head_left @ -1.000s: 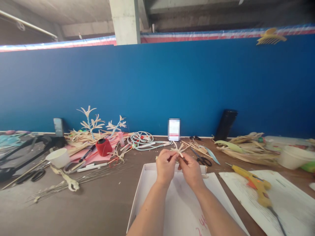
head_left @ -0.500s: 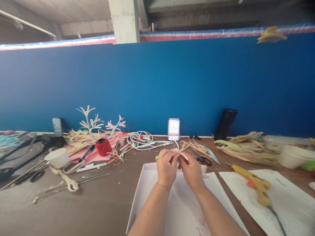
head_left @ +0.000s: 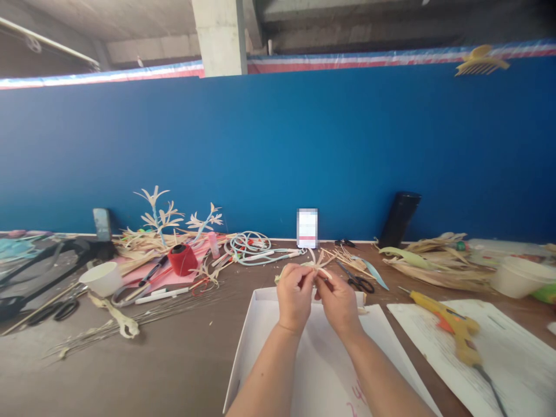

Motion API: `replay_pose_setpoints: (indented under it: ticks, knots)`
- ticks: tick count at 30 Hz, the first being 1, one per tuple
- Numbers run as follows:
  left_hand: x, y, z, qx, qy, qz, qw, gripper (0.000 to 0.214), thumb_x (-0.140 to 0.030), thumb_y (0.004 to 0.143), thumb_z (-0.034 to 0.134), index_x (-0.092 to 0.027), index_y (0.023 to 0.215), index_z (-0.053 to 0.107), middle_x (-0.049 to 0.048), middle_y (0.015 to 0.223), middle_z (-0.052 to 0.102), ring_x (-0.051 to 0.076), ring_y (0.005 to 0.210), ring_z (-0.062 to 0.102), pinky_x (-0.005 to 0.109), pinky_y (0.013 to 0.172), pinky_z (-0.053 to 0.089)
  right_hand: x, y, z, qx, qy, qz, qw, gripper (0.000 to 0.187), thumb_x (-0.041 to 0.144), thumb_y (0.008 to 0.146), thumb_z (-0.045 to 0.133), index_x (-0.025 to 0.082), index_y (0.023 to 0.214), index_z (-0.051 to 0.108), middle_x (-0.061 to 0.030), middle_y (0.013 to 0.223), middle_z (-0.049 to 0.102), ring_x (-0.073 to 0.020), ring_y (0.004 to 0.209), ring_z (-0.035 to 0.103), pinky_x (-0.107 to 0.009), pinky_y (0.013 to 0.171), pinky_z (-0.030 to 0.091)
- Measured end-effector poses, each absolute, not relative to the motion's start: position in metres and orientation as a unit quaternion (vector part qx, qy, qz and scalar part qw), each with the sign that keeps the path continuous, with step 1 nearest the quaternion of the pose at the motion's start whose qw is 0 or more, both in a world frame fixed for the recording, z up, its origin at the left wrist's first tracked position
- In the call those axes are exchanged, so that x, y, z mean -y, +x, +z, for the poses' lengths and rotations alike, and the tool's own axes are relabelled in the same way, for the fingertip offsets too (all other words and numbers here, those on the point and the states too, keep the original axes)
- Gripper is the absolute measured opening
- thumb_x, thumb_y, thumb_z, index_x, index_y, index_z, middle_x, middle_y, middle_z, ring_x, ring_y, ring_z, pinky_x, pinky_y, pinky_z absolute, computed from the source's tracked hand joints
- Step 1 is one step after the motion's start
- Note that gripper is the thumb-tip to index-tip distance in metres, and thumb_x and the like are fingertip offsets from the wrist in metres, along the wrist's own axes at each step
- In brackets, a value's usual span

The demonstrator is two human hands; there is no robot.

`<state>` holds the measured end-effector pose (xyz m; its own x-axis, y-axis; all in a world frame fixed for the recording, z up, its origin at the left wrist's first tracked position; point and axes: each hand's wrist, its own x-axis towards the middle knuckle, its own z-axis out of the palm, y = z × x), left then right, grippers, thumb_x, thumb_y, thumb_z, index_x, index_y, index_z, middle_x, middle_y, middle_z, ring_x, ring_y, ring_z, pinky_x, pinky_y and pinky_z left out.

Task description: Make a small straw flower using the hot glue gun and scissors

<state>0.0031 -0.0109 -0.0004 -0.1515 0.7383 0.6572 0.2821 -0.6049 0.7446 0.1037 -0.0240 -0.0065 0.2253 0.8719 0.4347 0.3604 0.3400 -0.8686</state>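
Observation:
Over the far end of a white box lid (head_left: 321, 370), my left hand (head_left: 296, 296) and my right hand (head_left: 339, 298) meet with their fingertips pinched together. Between them is a small flower of pale dried-husk strips (head_left: 320, 260), its narrow petals fanning out above the fingers. Both hands are closed on its base, which the fingers hide. Just beyond the right hand lie black-handled scissors (head_left: 360, 284) and loose husk strips (head_left: 347, 259).
A yellow glue gun (head_left: 463, 330) rests on a paper sheet at right, near dried husks (head_left: 430, 272) and a white tub (head_left: 519, 277). Leftward are a red thread spool (head_left: 182, 260), thin wires (head_left: 152, 315), a white cup (head_left: 102, 279) and finished husk flowers (head_left: 158, 217). A phone (head_left: 307, 229) stands behind.

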Motion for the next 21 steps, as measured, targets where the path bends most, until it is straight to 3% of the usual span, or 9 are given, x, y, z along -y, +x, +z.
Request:
replay_pose_setpoints:
  ticks: [7,21]
  knots:
    - [0.0102,0.0021,0.0016,-0.398,0.598,0.643,0.267,0.012,-0.025,0.078,0.061,-0.020,0.081,0.071,0.0032,0.079,0.060,0.014,0.076,0.056,0.024,0.067,0.045,0.0251,0.1024,-0.0027,0.563,-0.538,0.234,0.582,0.029,0.043,0.080,0.052,0.019,0.090,0.066,0.0010,0.057,0.059,-0.0132,0.047,0.053,-0.025,0.050,0.044]
    - [0.0061,-0.0001,-0.0015,-0.394,0.574,0.631,0.341,0.027,-0.037,0.076,0.063,-0.021,0.097,0.070,0.0040,0.083,0.057,0.013,0.074,0.054,0.023,0.064,0.045,0.0247,0.1024,0.0005,0.524,-0.541,0.261,0.604,0.037,0.049,0.076,0.056,0.016,0.088,0.066,-0.0002,0.053,0.059,-0.0137,0.044,0.052,-0.026,0.047,0.043]
